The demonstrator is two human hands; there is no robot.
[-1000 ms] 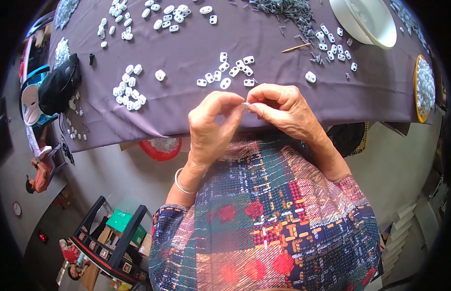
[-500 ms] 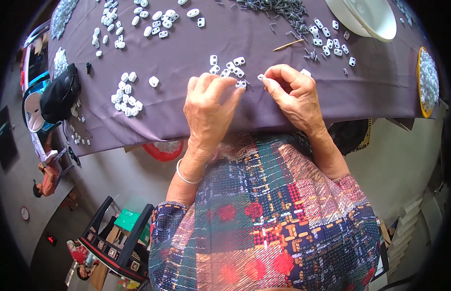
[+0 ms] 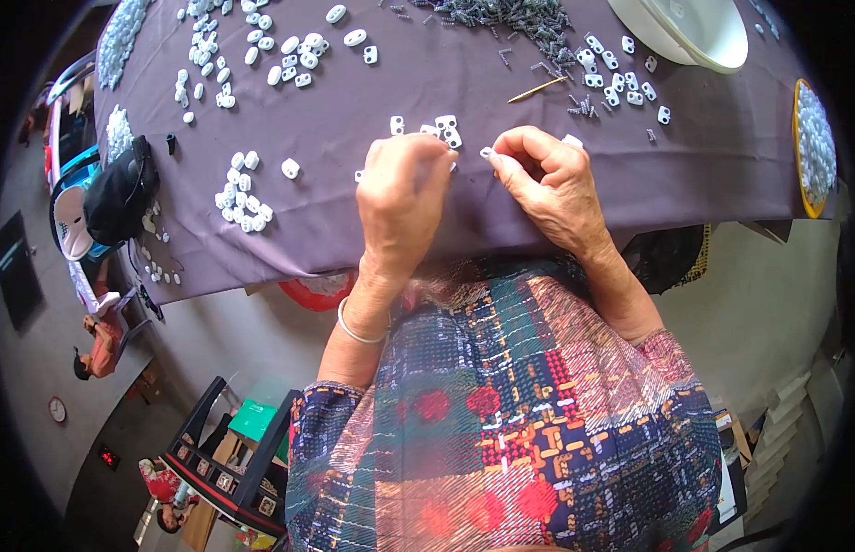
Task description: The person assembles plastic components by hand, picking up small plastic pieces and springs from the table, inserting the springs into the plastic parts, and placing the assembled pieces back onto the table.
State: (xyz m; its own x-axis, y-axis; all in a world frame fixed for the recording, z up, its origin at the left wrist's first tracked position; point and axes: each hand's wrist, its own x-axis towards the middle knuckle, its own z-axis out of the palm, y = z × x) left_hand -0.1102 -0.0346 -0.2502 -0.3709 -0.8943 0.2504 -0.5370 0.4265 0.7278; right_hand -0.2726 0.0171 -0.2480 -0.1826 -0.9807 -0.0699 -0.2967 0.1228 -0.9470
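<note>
My right hand [image 3: 558, 189] is closed in a pinch on a small white plastic piece [image 3: 486, 153] between thumb and forefinger. To its left, my left hand [image 3: 402, 198] is curled just above the cloth, its fingers smeared by motion, so whether they grip anything is unclear. Beyond the left hand's fingers lies a small group of white two-hole plastic pieces [image 3: 446, 127], partly covered by that hand. One more white piece [image 3: 573, 141] shows behind my right knuckles.
A purple-grey cloth [image 3: 326, 207] covers the table. Dark small springs [image 3: 529, 23] are heaped at the far side, near a pointed wooden stick [image 3: 536, 89] and a white bowl [image 3: 733, 46]. White pieces [image 3: 243, 198] cluster at left. A yellow-rimmed basket [image 3: 799, 156] stands at right.
My left hand has turned with its fingers curling inward, covering more of the white pieces. My right hand keeps its pinch nearly in place. The whole view has shifted slightly.
</note>
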